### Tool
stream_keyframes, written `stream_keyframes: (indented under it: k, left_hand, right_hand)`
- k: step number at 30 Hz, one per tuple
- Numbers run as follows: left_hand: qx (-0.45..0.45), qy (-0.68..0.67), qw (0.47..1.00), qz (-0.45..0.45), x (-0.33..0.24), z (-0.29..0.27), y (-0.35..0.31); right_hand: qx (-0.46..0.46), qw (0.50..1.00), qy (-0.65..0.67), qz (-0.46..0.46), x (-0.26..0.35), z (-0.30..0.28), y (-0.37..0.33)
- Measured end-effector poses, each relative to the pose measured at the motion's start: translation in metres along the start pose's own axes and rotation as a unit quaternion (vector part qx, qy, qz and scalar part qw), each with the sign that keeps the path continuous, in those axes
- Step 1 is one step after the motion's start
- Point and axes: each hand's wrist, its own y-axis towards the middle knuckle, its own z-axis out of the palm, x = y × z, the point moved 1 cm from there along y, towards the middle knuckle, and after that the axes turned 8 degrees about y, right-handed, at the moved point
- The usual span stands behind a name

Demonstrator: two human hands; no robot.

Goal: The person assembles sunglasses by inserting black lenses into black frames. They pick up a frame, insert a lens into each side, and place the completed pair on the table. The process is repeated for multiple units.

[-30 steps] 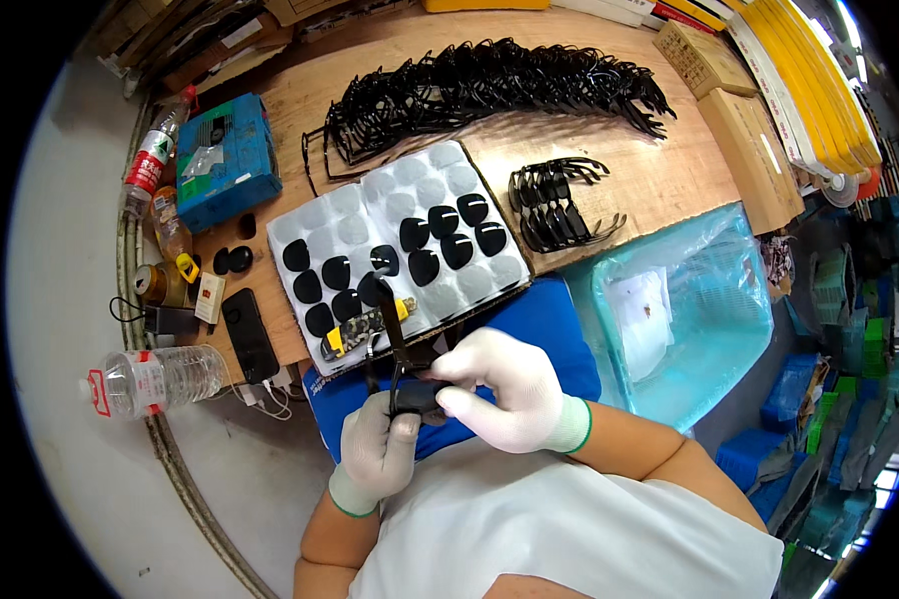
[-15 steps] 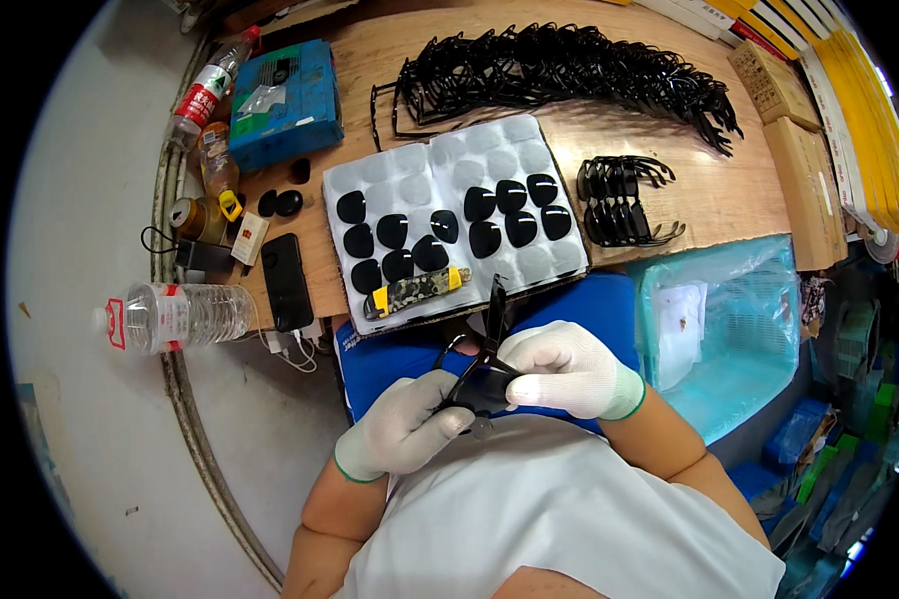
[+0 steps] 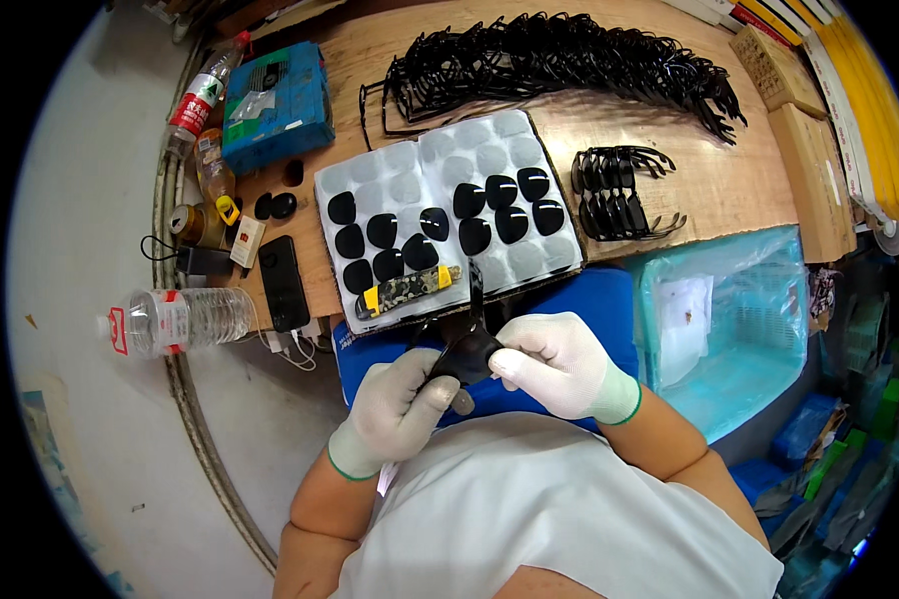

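Both of my hands wear white gloves with green cuffs. Between them, over my lap, is a black pair of sunglasses (image 3: 466,357), one temple pointing up toward the table. My left hand (image 3: 392,411) grips its left side, thumb and fingers closed. At the other side, my right hand (image 3: 561,367) pinches the rim with thumb and fingers. Just beyond lies a padded sheet (image 3: 539,262) with round pockets, holding several dark lenses (image 3: 474,236). A utility knife (image 3: 410,291) with a camouflage handle and yellow ends rests on its near edge.
Folded glasses (image 3: 624,195) lie right of the sheet, a long pile of black frames (image 3: 569,65) behind it. A blue box (image 3: 278,105), a phone (image 3: 284,284) and a large water bottle (image 3: 175,319) stand left. A basket lined with turquoise plastic (image 3: 729,329) sits right.
The sunglasses have tilted and moved slightly left, their raised temple now more upright. My right hand has shifted a little left with them. Both hands keep their grip.
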Motion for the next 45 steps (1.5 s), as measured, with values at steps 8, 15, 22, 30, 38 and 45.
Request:
stream_keyframes:
  k: [8, 15, 22, 30, 38, 45]
  left_hand:
    - [0.044, 0.045, 0.998, 0.001, -0.010, 0.016, 0.015]
    - [0.011, 0.100, 0.994, 0.033, -0.022, 0.031, 0.023]
    - [0.018, 0.250, 0.967, 0.040, -0.019, 0.018, 0.014]
    - [-0.070, 0.258, 0.955, 0.126, -0.019, 0.007, 0.045]
    - [0.140, 0.158, 0.969, 0.126, -0.014, -0.020, 0.089]
    - [-0.253, 0.419, 0.813, -0.315, 0.161, -0.139, 0.150]
  right_hand:
    - [0.067, 0.991, -0.087, -0.073, 0.007, -0.031, -0.015]
    - [0.046, 0.993, -0.083, -0.069, 0.000, -0.034, -0.015]
    - [0.052, 0.997, 0.004, -0.051, -0.027, -0.012, 0.003]
    - [-0.012, 0.994, -0.049, -0.094, -0.018, -0.025, 0.029]
    - [0.186, 0.899, -0.278, -0.282, 0.001, -0.062, 0.031]
    - [0.046, 0.971, -0.058, -0.226, -0.021, -0.064, 0.012]
